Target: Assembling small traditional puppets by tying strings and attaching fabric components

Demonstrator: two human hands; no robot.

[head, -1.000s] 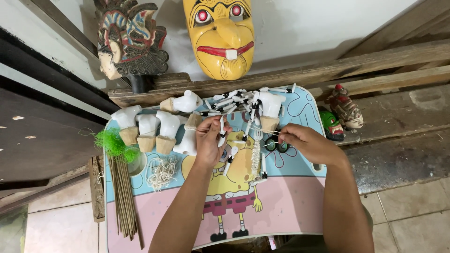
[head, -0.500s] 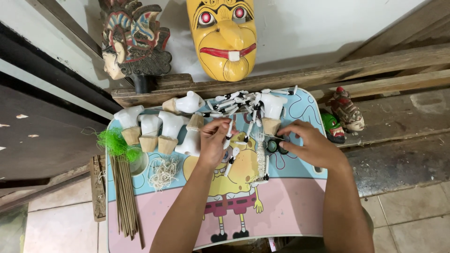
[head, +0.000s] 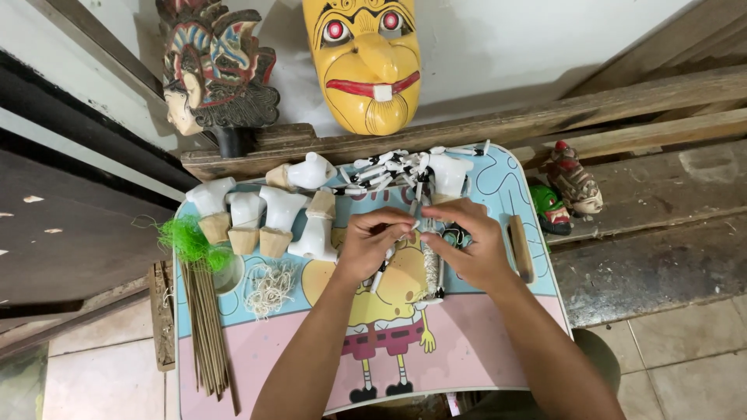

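White-and-black striped, a thin stick point(head: 387, 264) sits pinched in the fingers of the left hand point(head: 373, 245), just left of the frame's centre. The right hand point(head: 467, 245) meets it from the right, its fingertips closed on the upper end of the same small piece, so both hands grasp it together over the middle of the table. Exactly how the piece is shaped between the fingers is too small to tell.

The hands work above a small cartoon-printed table point(head: 482, 358), pale blue at the top and pink lower down. Just under the right hand lies a whitish wrapped rod point(head: 430, 268), upright in the frame. Near the table's top edge, a heap of striped sticks point(head: 385, 167) lies beside a white carved piece point(head: 450, 175). To the left of the hands stands a cluster of white carved pieces with bare wooden bases point(head: 264, 218). At the left edge of the table are a tuft of green fibre point(head: 189, 239), a bundle of thin brown sticks point(head: 206, 327) and a small pile of pale string point(head: 270, 286). A wooden handle point(head: 520, 247) lies right of the right hand.

Behind the table, at the top of the frame, a yellow mask point(head: 366, 62) and a dark painted carved head point(head: 214, 70) rest on a wooden beam point(head: 622, 105). Two small painted figures point(head: 568, 190) sit at the right.
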